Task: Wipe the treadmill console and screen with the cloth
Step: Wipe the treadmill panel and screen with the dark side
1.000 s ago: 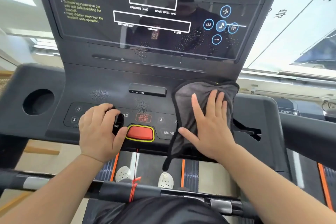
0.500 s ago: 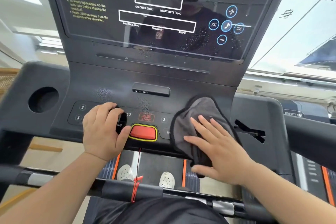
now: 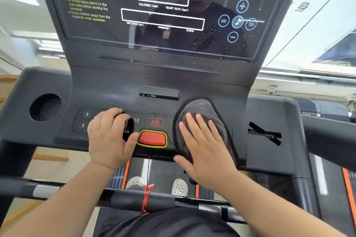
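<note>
The black treadmill console (image 3: 119, 86) rises to a dark glossy screen (image 3: 115, 31). Fine droplets speckle the screen's lower right (image 3: 206, 38) and the panel (image 3: 108, 99) above the buttons. A grey cloth (image 3: 200, 109) with a dark hem lies on the button panel just right of the red stop button (image 3: 152, 138). My right hand (image 3: 204, 150) lies flat on it, fingers spread, thumb at the console's lower edge. My left hand (image 3: 107, 140) rests on the left buttons, curled around a small black object (image 3: 128, 127) that is mostly hidden.
A round cup-holder hole (image 3: 45, 107) sits at the console's left, a slotted holder (image 3: 264, 133) at its right. A black handlebar (image 3: 57, 188) with a red cord (image 3: 146, 198) crosses below my arms. The belt and white shoes (image 3: 179, 186) show beneath.
My right hand slid the cloth down from the console's right side, then left and up toward the red button. The cloth bunched into a rounder shape. My left hand stayed put.
</note>
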The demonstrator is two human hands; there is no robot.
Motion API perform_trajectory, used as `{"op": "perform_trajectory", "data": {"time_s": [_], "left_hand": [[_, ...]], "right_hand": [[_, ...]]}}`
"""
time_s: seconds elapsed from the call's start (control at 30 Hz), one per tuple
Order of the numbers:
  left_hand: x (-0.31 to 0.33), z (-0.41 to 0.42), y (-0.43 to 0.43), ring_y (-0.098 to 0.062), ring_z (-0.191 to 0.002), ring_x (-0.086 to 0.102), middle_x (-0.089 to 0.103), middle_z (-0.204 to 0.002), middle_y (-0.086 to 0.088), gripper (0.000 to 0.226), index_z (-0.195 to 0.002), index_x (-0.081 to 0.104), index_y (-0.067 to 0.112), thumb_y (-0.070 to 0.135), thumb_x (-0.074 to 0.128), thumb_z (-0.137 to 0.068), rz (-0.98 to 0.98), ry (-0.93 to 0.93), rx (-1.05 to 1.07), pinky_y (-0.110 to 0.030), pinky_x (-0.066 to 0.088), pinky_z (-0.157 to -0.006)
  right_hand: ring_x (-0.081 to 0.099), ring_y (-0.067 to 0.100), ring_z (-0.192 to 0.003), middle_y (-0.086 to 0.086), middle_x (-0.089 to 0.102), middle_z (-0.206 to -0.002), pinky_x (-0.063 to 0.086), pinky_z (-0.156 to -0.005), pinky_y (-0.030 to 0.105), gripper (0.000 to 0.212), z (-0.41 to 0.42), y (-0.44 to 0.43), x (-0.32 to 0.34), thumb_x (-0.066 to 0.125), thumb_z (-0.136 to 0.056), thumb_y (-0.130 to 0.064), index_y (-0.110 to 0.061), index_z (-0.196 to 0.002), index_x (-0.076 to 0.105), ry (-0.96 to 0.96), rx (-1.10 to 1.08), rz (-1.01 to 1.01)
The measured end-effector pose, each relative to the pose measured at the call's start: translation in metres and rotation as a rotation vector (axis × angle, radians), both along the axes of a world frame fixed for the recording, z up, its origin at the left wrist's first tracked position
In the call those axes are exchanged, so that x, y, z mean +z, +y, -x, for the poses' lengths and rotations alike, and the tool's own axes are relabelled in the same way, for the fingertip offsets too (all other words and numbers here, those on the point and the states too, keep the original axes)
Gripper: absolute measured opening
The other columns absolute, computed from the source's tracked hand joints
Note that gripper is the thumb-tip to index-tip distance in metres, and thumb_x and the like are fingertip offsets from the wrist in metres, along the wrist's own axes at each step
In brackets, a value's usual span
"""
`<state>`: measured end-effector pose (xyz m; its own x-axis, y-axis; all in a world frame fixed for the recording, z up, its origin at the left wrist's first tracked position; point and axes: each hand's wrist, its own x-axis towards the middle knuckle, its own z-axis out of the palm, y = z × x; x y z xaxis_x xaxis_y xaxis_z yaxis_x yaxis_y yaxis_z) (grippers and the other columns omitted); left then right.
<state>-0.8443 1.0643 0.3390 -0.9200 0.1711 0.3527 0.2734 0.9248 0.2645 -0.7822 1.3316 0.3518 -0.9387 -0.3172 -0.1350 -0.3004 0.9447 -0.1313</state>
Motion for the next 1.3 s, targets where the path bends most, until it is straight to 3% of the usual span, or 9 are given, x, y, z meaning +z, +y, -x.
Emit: {"op": "perform_trajectory", "data": {"time_s": [0.1,0.2,0.4,0.53,0.7,0.83,0.9,1.1,1.3], "left_hand": [[-0.001,0.0,-0.002,-0.037,-0.109,0.052,0.064,-0.118,-0.018,0.069,-0.103,0.066,0.006,0.06,0.024,-0.096,-0.022,0.018,-0.022,-0.046,0.036,-0.09],[-0.001,-0.001,-0.005,-0.038,-0.108,0.054,0.064,-0.118,-0.016,0.067,-0.103,0.067,0.006,0.059,0.024,-0.097,-0.031,0.027,-0.054,-0.047,0.037,-0.089],[0.006,0.0,-0.015,-0.036,-0.113,0.054,0.063,-0.121,-0.015,0.053,-0.105,0.068,0.006,0.049,0.039,-0.094,-0.175,-0.023,-0.105,-0.047,0.037,-0.098],[0.017,0.003,-0.039,-0.033,-0.113,0.054,0.063,-0.12,-0.012,0.045,-0.106,0.068,0.006,0.043,0.048,-0.089,-0.237,-0.05,-0.179,-0.045,0.036,-0.102],[0.026,0.03,-0.107,-0.034,-0.112,0.053,0.062,-0.119,-0.01,0.046,-0.108,0.067,0.009,0.048,0.049,-0.088,-0.103,-0.11,-0.164,-0.048,0.037,-0.098],[0.021,0.054,-0.153,-0.035,-0.122,0.049,0.059,-0.13,-0.011,0.059,-0.122,0.062,0.01,0.055,0.043,-0.089,0.034,-0.226,-0.107,-0.052,0.035,-0.103],[0.017,0.059,-0.167,-0.036,-0.126,0.048,0.057,-0.135,-0.013,0.065,-0.129,0.059,0.008,0.057,0.041,-0.09,0.069,-0.249,-0.128,-0.052,0.034,-0.107],[0.009,0.061,-0.176,-0.035,-0.135,0.044,0.051,-0.146,-0.013,0.075,-0.141,0.051,0.006,0.06,0.039,-0.091,0.096,-0.277,-0.212,-0.049,0.03,-0.114],[0.008,0.062,-0.179,-0.036,-0.135,0.045,0.052,-0.147,-0.015,0.071,-0.142,0.051,0.004,0.055,0.037,-0.095,0.036,-0.295,-0.251,-0.049,0.031,-0.114]], "right_hand": [[0.011,0.035,-0.159,0.009,0.018,-0.172,0.014,-0.123,0.057,0.081,-0.014,0.027,-0.002,0.029,-0.096,-0.075,-0.026,-0.161,0.03,-0.005,0.023,-0.023],[-0.002,0.037,-0.159,0.012,0.004,-0.173,0.005,-0.127,0.058,0.086,0.0,0.042,0.003,0.008,-0.094,-0.08,-0.031,-0.164,0.022,-0.026,-0.208,-0.033],[-0.009,0.046,-0.156,0.027,-0.008,-0.169,0.0,-0.126,0.061,0.104,0.035,-0.025,0.008,-0.005,-0.086,-0.084,-0.017,-0.165,0.004,-0.029,-0.597,-0.011],[-0.011,0.045,-0.156,0.027,-0.008,-0.169,-0.002,-0.124,0.061,0.113,0.041,-0.086,0.013,-0.011,-0.082,-0.086,-0.01,-0.164,0.005,-0.062,-0.531,0.004],[-0.022,0.037,-0.156,0.018,-0.019,-0.17,-0.01,-0.124,0.056,0.12,0.039,-0.116,0.015,-0.022,-0.07,-0.09,-0.018,-0.164,-0.004,-0.131,-0.45,0.006],[-0.016,0.021,-0.157,-0.006,-0.01,-0.171,0.002,-0.128,0.055,0.095,0.019,-0.087,0.015,-0.004,-0.086,-0.086,-0.034,-0.164,0.009,-0.117,-0.221,0.032],[-0.01,0.021,-0.158,-0.009,-0.006,-0.171,0.003,-0.128,0.053,0.085,0.009,-0.071,0.015,0.0,-0.089,-0.084,-0.041,-0.161,0.014,-0.099,-0.291,0.067],[-0.006,0.042,-0.157,0.022,-0.004,-0.171,0.0,-0.124,0.059,0.114,0.037,-0.127,0.016,0.004,-0.075,-0.088,-0.02,-0.165,0.009,-0.097,-0.799,0.001],[-0.013,0.042,-0.157,0.02,-0.012,-0.171,-0.004,-0.124,0.06,0.12,0.06,-0.217,0.021,-0.012,-0.072,-0.093,-0.019,-0.165,0.0,-0.139,-0.547,-0.049]]}}
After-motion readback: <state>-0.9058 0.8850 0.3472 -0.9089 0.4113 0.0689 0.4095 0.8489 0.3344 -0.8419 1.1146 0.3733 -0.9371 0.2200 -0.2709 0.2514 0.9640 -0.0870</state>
